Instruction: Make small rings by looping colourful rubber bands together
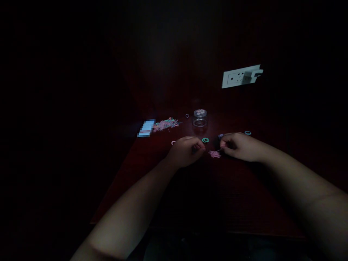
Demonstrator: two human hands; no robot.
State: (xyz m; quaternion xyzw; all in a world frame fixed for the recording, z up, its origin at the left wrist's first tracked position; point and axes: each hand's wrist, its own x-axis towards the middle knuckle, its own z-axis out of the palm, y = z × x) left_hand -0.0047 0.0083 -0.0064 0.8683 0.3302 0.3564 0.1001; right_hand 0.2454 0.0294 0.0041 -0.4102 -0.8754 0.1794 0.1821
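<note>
My left hand (187, 150) is over the dark red table (136, 170), its thumb and fingertips pinched together on something I cannot make out. To its right, my right hand (239, 146) is also pinched, with a thin pale strand near its fingertips. Between the two hands lies a small pile of pink bands (214, 154). Green rings (205, 140) rest just behind the gap between them. A purple ring (220, 136) is partly hidden by my right hand, and a pink ring (173, 143) shows beside my left hand.
A clear lidded jar (200, 119) stands farther back. Left of it are a heap of mixed coloured bands (167, 124) and a bright blurred rectangle (146, 128). A blue ring (247, 132) lies at the right. A socket panel (240, 76) with a plug is on the wall.
</note>
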